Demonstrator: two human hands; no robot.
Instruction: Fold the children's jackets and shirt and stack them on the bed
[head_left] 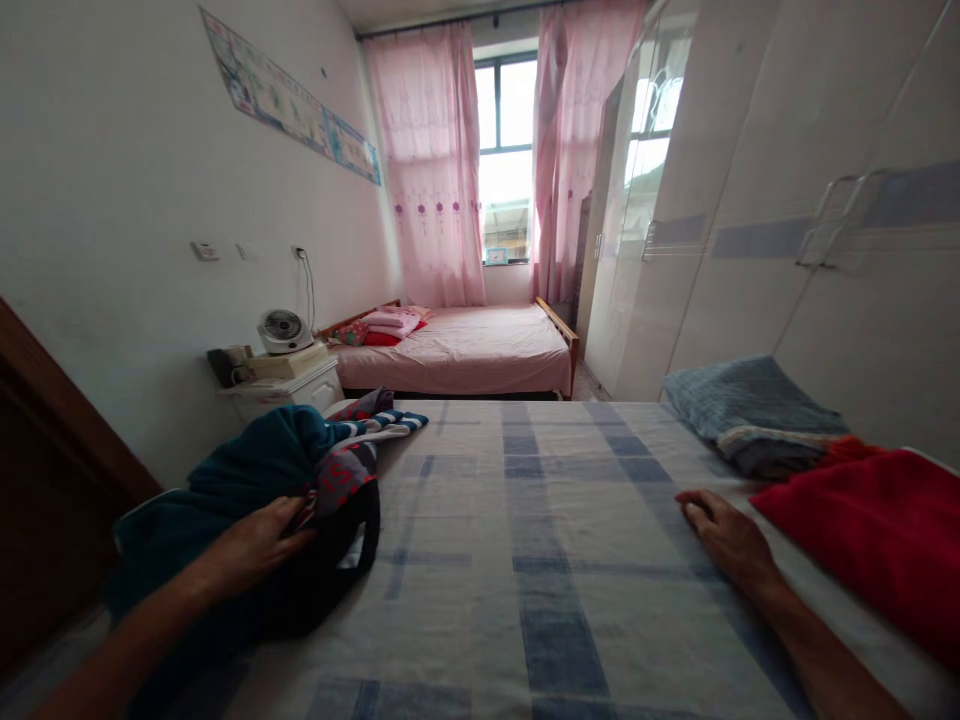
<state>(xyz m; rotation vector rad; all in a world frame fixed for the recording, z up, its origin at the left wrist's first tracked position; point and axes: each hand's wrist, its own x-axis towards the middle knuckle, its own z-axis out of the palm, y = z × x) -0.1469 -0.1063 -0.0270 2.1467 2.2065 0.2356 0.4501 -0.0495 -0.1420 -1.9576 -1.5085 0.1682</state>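
My left hand [262,540] is at the clothes pile on the left, its fingers closed on a grey garment with red lettering [349,475]. A black garment [330,570] with a loop-like strap hangs below these fingers. Behind the hand lies bunched teal clothing [240,460], with a blue-and-white striped piece [390,425] at its far end. My right hand [724,535] is low over the plaid bedsheet [480,540], loosely bent, with nothing seen in it. Just right of it is a red cloth [870,530]. Farther back sits a folded blue-grey cloth [757,405].
Beyond this bed stands a second bed [480,350] with pink bedding and pillows. A small fan [283,330] rests on the white bedside cabinet [315,380] at the left. Glossy wardrobe doors [750,290] line the right side; pink curtains [427,150] flank the window.
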